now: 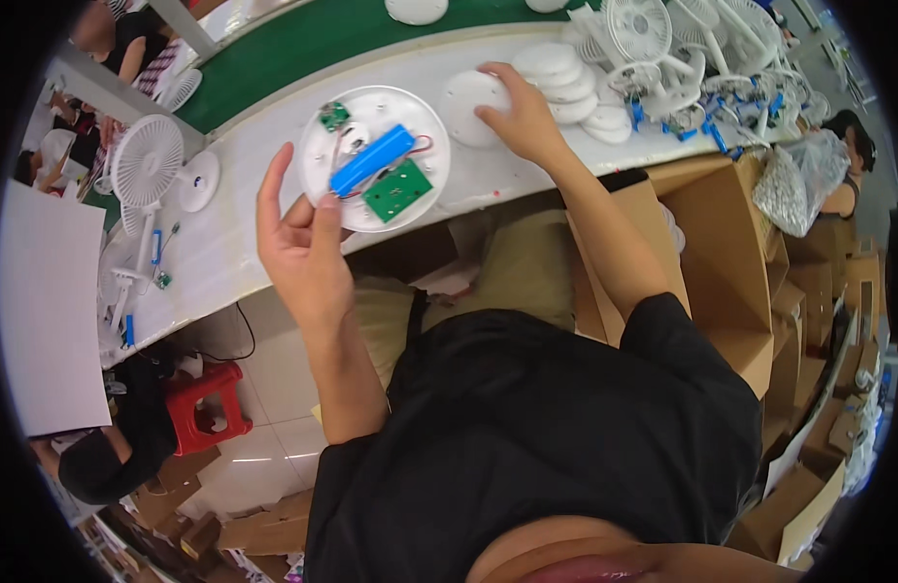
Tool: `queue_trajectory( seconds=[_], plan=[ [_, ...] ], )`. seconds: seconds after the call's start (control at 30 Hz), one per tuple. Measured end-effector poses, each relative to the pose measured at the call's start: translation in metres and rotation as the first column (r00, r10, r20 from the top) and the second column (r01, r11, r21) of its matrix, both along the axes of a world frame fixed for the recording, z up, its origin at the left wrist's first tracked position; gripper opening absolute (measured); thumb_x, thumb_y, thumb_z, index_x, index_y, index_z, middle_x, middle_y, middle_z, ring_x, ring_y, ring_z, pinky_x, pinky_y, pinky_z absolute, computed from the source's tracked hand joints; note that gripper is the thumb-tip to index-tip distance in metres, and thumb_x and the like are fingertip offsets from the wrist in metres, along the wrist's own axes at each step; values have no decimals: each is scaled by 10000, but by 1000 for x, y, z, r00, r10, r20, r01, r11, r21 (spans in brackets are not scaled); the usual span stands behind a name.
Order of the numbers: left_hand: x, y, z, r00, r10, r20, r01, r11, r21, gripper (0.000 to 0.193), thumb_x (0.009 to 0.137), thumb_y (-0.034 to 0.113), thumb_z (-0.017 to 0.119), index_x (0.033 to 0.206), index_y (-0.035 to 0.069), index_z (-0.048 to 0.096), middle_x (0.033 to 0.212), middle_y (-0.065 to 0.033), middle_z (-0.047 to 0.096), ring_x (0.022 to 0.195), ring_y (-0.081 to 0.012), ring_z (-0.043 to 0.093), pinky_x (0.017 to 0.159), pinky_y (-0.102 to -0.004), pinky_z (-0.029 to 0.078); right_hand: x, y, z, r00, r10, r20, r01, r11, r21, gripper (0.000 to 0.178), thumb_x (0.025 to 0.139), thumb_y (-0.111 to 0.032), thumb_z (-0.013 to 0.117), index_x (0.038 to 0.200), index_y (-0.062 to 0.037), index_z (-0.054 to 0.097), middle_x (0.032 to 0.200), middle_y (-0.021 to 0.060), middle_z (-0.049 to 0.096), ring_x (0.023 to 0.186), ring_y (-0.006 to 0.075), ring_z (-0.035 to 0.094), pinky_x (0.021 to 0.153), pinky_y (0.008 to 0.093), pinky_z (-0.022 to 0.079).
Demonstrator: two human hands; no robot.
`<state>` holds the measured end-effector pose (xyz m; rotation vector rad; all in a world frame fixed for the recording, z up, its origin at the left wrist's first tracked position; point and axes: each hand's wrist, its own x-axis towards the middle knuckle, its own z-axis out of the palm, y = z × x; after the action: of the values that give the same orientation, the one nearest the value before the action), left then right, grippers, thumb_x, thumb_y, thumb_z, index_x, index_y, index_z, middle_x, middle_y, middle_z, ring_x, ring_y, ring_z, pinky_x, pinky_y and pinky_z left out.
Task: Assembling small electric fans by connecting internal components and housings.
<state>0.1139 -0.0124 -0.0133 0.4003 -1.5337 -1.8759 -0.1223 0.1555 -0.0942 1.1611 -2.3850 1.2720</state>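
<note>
My left hand [303,248] grips a round white fan base [376,102] at its lower left rim, thumb near the battery end and index finger raised. Inside the base lie a blue cylindrical battery [373,160], a green circuit board [398,191] and a smaller green board [334,117], with thin wires among them. My right hand [522,117] has its thumb and fingers around the right edge of a flat white disc [458,112] at the table, just right of the base. Its far fingertips are partly hidden.
White discs are stacked [556,73] beyond my right hand. White fan parts [653,49] and blue batteries [716,126] crowd the far right. An assembled white fan [148,160] stands at left. A green conveyor belt [313,49] runs behind; a cardboard box [721,248] sits by my right arm.
</note>
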Motion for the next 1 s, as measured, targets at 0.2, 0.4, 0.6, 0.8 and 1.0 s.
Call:
queue_trajectory(
  seconds=[0.2, 0.4, 0.6, 0.8, 1.0],
  plan=[
    [2, 6, -9, 994, 106, -31, -104, 994, 44, 543, 903, -90, 514, 1424, -6, 386, 941, -179, 686, 713, -121, 607, 624, -176, 503, 33, 28, 20, 979, 28, 200, -7, 994, -105, 578, 793, -17, 643, 1331, -62, 437, 1250, 168, 558, 1049, 277, 585, 891, 356, 483],
    [9, 10, -18, 997, 60, -39, -61, 997, -43, 529, 901, -82, 532, 1409, -25, 393, 982, -212, 681, 781, -157, 641, 692, -203, 529, 78, 64, 66, 947, 228, 224, -81, 849, -522, 566, 822, -1, 634, 1342, -17, 412, 1213, 153, 547, 1027, 247, 576, 875, 317, 497],
    [8, 29, -17, 999, 46, -10, -47, 987, -151, 521, 879, -91, 528, 1385, -35, 417, 1050, -257, 676, 874, -209, 675, 747, -231, 539, 133, 62, 87, 847, 391, 359, -90, 773, -628, 510, 838, 10, 616, 1311, -6, 426, 1160, 168, 577, 954, 218, 598, 830, 270, 505],
    [13, 44, -20, 996, 79, 49, -63, 960, -274, 521, 863, -75, 558, 1369, -43, 439, 1071, -248, 677, 899, -208, 677, 755, -220, 538, 153, 19, 80, 784, 489, 382, -58, 671, -739, 487, 866, -7, 613, 1308, -10, 410, 1164, 174, 558, 948, 215, 591, 812, 264, 505],
    [18, 39, -29, 997, 59, 39, -41, 933, -357, 517, 876, -49, 558, 1377, -50, 431, 1105, -231, 668, 912, -195, 671, 774, -218, 526, 145, 0, 71, 728, 490, 479, 16, 686, -727, 503, 871, -14, 626, 1315, -18, 390, 1209, 172, 502, 1010, 220, 559, 844, 282, 496]
  ],
)
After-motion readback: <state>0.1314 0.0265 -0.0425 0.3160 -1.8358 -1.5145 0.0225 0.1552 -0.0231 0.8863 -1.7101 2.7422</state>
